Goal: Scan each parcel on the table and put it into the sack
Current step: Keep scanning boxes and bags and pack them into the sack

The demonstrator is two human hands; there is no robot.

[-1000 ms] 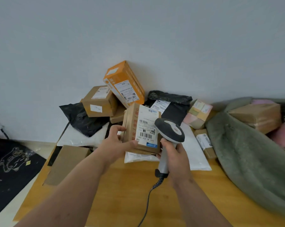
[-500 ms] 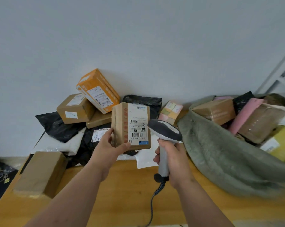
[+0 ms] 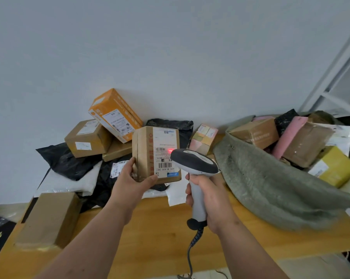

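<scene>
Head view: left hand [image 3: 132, 183] raised, gripping parcel [image 3: 156, 154].

A red scan light now shows on the label [image 3: 166, 154] of the held cardboard parcel [image 3: 148, 156], beside the scanner [image 3: 194, 162] head.

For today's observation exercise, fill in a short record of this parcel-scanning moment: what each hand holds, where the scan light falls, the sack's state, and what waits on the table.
left hand: left hand holds the brown parcel upright, label facing the camera
right hand: right hand grips the scanner by its handle
scan light: red glow on the label, beside the upper barcode
sack: grey-green sack lies open on the table, several parcels already inside
waiting: orange box, brown boxes, black and white mailer bags by the wall
</scene>
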